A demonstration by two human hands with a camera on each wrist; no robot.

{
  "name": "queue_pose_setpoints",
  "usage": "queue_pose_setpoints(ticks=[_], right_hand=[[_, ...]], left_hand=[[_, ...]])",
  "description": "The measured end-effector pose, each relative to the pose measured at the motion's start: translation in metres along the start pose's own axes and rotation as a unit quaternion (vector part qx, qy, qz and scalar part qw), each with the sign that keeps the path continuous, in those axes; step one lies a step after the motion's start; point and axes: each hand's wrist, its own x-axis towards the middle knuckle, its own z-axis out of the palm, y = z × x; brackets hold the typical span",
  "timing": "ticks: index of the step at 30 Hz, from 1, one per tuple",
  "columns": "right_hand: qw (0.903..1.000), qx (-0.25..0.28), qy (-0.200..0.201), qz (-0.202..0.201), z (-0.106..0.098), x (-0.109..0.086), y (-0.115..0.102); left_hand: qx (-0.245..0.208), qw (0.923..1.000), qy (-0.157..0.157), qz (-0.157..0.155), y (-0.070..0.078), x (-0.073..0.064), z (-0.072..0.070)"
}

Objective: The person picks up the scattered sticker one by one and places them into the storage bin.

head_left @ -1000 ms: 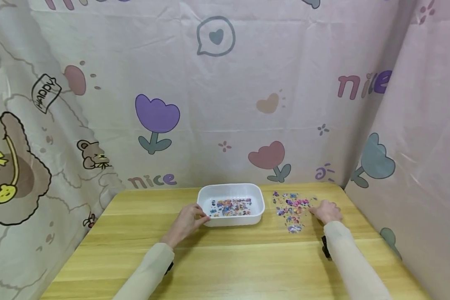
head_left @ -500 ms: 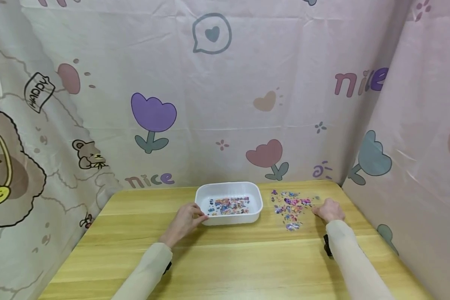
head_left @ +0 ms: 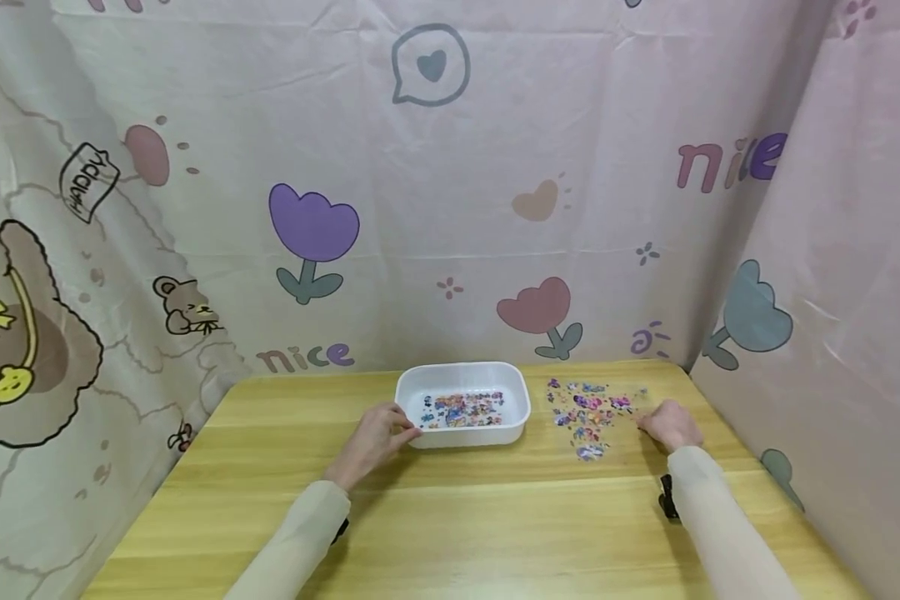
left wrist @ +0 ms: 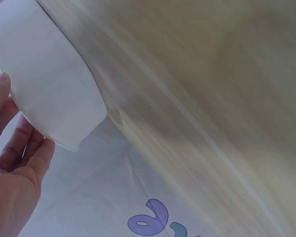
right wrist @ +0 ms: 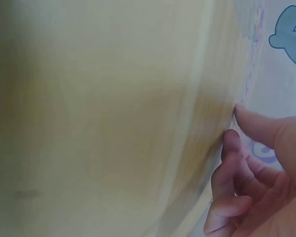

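In the head view my left hand [head_left: 373,442] holds the near left corner of a white plastic tray [head_left: 468,437]. The left wrist view has the thumb and fingers [left wrist: 43,155] on opposite sides of the tray's rim. Small colourful stickers [head_left: 461,408] lie flat on the tray's bottom. To the right of it, clear sheets of similar colourful stickers [head_left: 588,402] lie spread on the table. My right hand [head_left: 673,427] pinches at their right edge, its thumb and index tips close together and the other fingers curled. The sheet's edge between the tips hardly shows.
The light wood table [head_left: 487,533] extends towards me in front of the tray. A printed cloth [head_left: 435,208] hangs close behind the table, and more cloth hangs on both sides.
My right hand has moved right, and the stickers nearest it have shifted right too, spreading the patch wider. My left hand stays at the tray's corner.
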Motion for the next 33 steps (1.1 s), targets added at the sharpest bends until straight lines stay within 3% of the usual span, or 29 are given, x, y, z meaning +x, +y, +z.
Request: queue_pose_setpoints(ticks=[5, 12, 18, 29, 33], right_hand=[[0.9997, 0.016, 0.011, -0.018, -0.011, -0.005, 0.007], [0.9922, 0.028, 0.119, -0.026, -0.028, -0.009, 0.003], [0.9848, 0.042, 0.165, -0.034, -0.034, -0.009, -0.002], [0.9755, 0.08, 0.195, -0.061, -0.04, -0.017, -0.025], [0.9741, 0.108, 0.183, -0.077, -0.04, -0.021, -0.037]], left_hand=[[0.0, 1.0, 0.0, 0.001, 0.001, 0.001, 0.001], [-0.007, 1.0, 0.002, 0.006, 0.001, 0.001, -0.001], [-0.004, 1.0, 0.001, 0.002, 0.0, 0.0, 0.0], [-0.002, 1.0, 0.0, -0.003, 0.001, 0.001, 0.0], [-0.002, 1.0, 0.0, 0.002, 0.001, 0.0, 0.0]])
